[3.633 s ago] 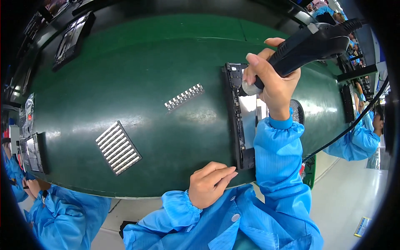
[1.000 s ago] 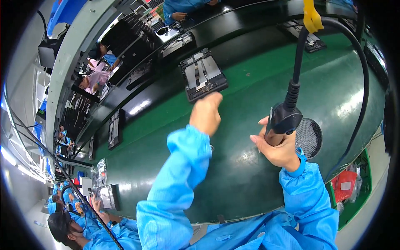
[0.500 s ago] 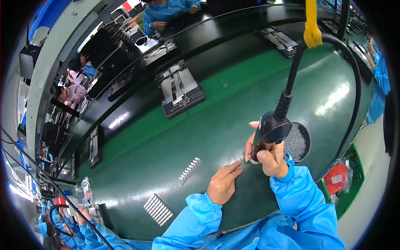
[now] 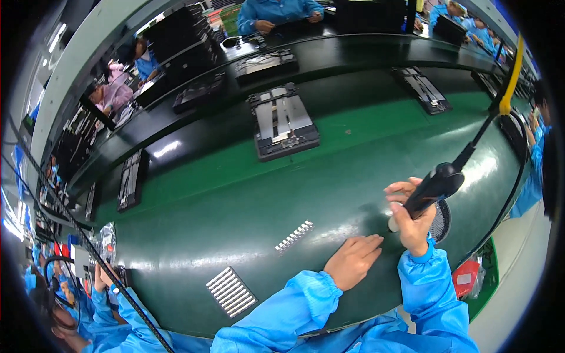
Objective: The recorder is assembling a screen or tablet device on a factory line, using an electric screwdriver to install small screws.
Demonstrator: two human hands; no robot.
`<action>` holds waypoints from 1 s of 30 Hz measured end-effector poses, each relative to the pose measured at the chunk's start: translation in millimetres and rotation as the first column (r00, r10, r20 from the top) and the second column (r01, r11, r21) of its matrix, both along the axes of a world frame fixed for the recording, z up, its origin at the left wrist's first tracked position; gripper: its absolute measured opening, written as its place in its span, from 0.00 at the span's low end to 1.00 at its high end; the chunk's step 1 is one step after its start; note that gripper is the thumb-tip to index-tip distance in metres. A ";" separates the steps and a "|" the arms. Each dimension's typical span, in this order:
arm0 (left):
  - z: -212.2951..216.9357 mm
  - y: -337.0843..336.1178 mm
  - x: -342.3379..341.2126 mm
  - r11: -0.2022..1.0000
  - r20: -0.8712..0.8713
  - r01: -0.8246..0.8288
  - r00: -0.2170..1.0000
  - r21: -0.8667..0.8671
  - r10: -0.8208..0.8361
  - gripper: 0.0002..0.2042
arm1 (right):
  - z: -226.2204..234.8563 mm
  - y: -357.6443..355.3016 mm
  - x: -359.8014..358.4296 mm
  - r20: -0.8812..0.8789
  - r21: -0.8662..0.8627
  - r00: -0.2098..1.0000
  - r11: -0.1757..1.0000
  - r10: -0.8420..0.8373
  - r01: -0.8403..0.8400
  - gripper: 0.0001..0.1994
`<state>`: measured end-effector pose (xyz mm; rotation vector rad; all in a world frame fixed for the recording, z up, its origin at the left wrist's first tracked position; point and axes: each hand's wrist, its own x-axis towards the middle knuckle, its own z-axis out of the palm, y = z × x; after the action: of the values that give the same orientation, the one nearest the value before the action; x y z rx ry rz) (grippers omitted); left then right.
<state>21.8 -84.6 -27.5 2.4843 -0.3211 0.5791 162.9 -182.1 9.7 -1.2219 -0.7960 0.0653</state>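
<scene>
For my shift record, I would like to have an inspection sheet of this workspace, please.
Surface: green table, shiny, with bright reflections.
Job's things: black power tool in the right hand; round dish beside it, partly hidden.
Clutter: striped sheet and strip of small white pieces, left of the hands; red bag in a green bin, right.
Hands: right hand grips the tool; left hand lies palm down, its underside hidden.
Cables: black cord rises from the tool toward a yellow strap.
Surroundings: black case with silver panels beyond the hands; person in blue across.
</scene>
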 end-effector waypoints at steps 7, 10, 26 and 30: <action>-5.4 1.8 -0.5 0.999 -0.071 0.032 0.997 0.000 -0.032 0.18 | 8.0 2.8 -1.8 -0.062 -0.112 0.990 0.986 -0.127 0.120 0.30; -5.9 3.9 -2.2 0.999 -0.076 0.040 0.996 -0.004 -0.040 0.18 | 7.4 8.3 -4.0 -0.060 -0.108 0.980 0.977 -0.190 0.183 0.29; -22.5 2.5 8.5 0.921 0.015 0.067 0.998 -0.383 -0.066 0.23 | 1.4 8.8 -5.3 0.007 -0.131 0.927 0.919 -0.375 0.373 0.27; -17.3 7.6 -1.4 0.929 0.132 0.082 0.991 -0.360 -0.036 0.23 | 5.9 16.8 -17.5 0.023 -0.128 0.936 0.928 -0.351 0.351 0.27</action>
<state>20.4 -77.0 -44.9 2.0791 -0.3031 0.7002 145.4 -165.3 15.6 -1.4727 -0.5680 -0.1782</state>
